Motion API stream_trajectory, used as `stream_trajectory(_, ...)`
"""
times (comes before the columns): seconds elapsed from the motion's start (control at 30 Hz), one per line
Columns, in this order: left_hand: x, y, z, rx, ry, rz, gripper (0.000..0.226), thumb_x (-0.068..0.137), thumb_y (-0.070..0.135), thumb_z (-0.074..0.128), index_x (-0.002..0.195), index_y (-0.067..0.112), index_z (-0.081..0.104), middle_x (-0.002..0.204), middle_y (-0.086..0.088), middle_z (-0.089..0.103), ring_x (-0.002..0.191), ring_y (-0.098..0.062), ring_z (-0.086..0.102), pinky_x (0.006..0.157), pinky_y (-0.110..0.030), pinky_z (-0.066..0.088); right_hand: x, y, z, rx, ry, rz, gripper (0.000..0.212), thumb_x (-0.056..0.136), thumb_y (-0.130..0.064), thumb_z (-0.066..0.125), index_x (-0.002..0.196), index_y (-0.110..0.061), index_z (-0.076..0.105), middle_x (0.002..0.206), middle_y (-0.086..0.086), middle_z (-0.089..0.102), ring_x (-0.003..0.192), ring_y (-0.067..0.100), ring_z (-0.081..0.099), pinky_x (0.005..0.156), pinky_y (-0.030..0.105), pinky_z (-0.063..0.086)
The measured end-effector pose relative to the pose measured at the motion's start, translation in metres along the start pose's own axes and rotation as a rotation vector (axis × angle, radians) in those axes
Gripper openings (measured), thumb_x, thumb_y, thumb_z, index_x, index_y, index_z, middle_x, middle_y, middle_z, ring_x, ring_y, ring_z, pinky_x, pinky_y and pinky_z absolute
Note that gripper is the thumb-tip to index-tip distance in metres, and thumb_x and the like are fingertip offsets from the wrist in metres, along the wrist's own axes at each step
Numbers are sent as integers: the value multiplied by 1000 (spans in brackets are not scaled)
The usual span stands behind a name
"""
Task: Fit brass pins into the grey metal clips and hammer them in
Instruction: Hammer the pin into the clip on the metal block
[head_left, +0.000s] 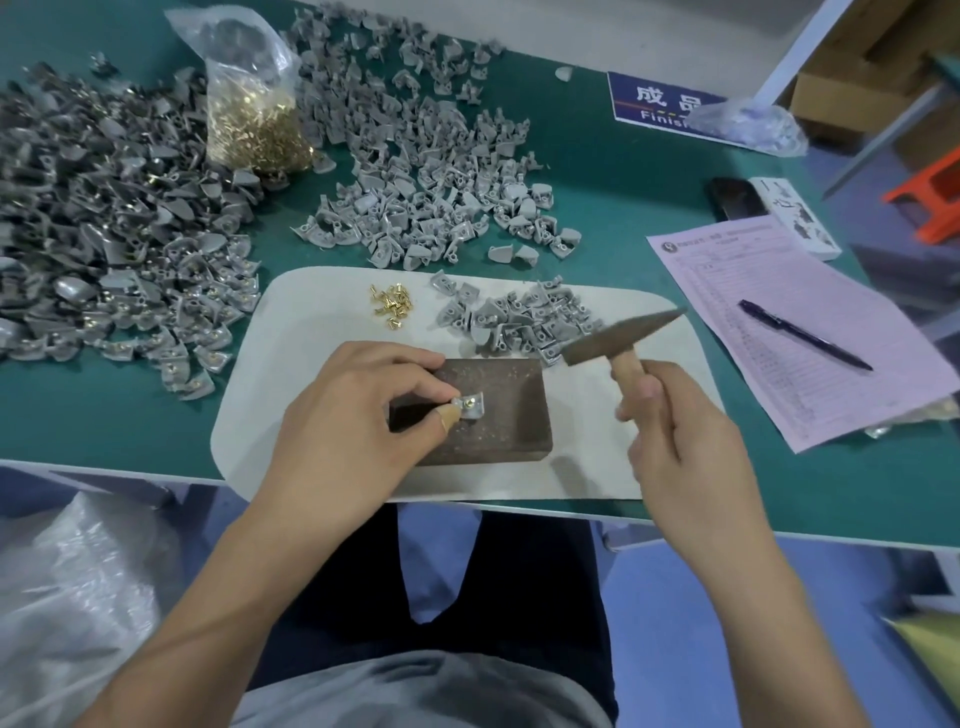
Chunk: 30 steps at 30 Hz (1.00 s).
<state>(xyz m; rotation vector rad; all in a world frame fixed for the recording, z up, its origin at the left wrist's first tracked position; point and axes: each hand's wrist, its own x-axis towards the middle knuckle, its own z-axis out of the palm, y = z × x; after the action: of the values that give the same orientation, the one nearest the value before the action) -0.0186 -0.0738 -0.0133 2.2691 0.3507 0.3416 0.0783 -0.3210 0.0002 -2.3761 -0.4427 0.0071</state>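
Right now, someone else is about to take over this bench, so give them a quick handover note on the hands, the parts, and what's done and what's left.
Left hand pinches one grey clip, brass pin already seated, on the dark block.
Right hand grips the hammer, raised above the block, not striking.
Loose brass pins and a small heap of empty clips lie on the white mat; bag of pins behind.
Done: pile at far left shows brass in many clips.
Left: hammer this pin, then the clips on the mat and the pile behind.
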Motion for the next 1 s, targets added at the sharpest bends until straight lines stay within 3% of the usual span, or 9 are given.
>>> stream_trajectory(0.07, 1, 0, -1, 6, -2, 2, 6, 79, 44, 76, 85, 46, 74, 111, 36, 62, 118, 7, 48, 90, -22, 44, -3, -15, -1, 111, -78, -36, 31, 110, -49, 31, 99, -36, 56, 77, -8, 58, 58, 14, 50, 55, 40, 47)
stream_trajectory(0.17, 2, 1, -2, 19, -16, 4, 5, 80, 47, 75, 85, 47, 74, 110, 37, 62, 117, 8, 48, 88, -33, 49, -6, -31, 1, 51, -148, -131, 30, 104, -61, 34, 107, -44, 59, 76, -9, 58, 63, 14, 52, 58, 33, 46)
stream_trajectory(0.3, 3, 2, -3, 29, -7, 15, 7, 79, 49, 73, 86, 47, 74, 109, 36, 62, 114, 8, 48, 86, -36, 52, -5, -38, 4, -39, -126, -219, 28, 104, -55, 41, 119, -43, 62, 86, -20, 64, 77, 9, 60, 68, 37, 53)
stream_trajectory(0.43, 2, 2, -2, 24, 1, 25, 6, 79, 50, 73, 84, 47, 73, 107, 34, 62, 112, 7, 50, 82, -38, 53, -10, -43, 12, 2, 7, -254, 37, 105, -48, 41, 123, -31, 70, 85, -21, 61, 74, 5, 57, 66, 33, 51)
stream_trajectory(0.57, 1, 1, -1, 16, 4, 14, 6, 80, 51, 71, 85, 49, 72, 104, 26, 58, 106, 3, 52, 77, -38, 53, -7, -45, 14, -180, -90, -188, 46, 102, -57, 33, 121, -35, 68, 82, -14, 61, 76, 18, 59, 66, 39, 52)
stream_trajectory(0.73, 1, -1, -1, -2, 3, -7, 9, 79, 50, 74, 88, 50, 72, 105, 24, 54, 104, 2, 53, 75, -38, 53, -11, -46, 10, -14, 76, -226, 39, 106, -49, 40, 120, -29, 71, 82, -24, 57, 68, 1, 51, 64, 29, 48)
stream_trajectory(0.8, 1, -1, -1, 6, 5, -5, 9, 80, 49, 75, 88, 50, 71, 105, 24, 53, 104, 3, 53, 74, -38, 53, -18, -49, 17, -34, -8, -212, 45, 105, -51, 41, 126, -25, 71, 91, -16, 67, 77, 11, 63, 72, 37, 55)
stream_trajectory(0.87, 2, -2, -2, 22, -2, 4, 8, 80, 50, 73, 87, 50, 71, 104, 24, 53, 103, 3, 53, 75, -38, 53, -20, -47, 19, -67, -61, -199, 45, 104, -51, 40, 126, -26, 71, 88, -11, 68, 80, 19, 65, 70, 40, 55)
stream_trajectory(1.0, 3, -2, -3, 23, -11, 4, 8, 79, 50, 74, 86, 50, 70, 103, 24, 53, 102, 1, 54, 76, -39, 53, -20, -45, 16, 25, 138, -254, 45, 106, -48, 41, 122, -20, 73, 84, -23, 59, 71, -5, 55, 69, 18, 47)
